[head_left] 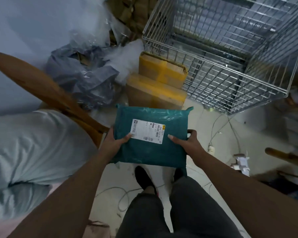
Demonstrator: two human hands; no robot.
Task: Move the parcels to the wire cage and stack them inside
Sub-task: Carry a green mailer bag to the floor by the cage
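Parcel (pixel 150 152) label-up, long axis left-right; left grip (pixel 116 140), right grip (pixel 185 142) clasping its ends

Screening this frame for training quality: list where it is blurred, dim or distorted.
Head view: dim, bluish light throughout; the teal parcel and its white label are the sharpest parts, though the print is mostly unreadable; head view again, the wire cage and the taped cardboard boxes are smeared by blur; wide-angle distortion bends the frame's edges.

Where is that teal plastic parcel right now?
Head view, centre: the teal plastic parcel is gripped between left hand and right hand, near the yellow-taped cardboard boxes.
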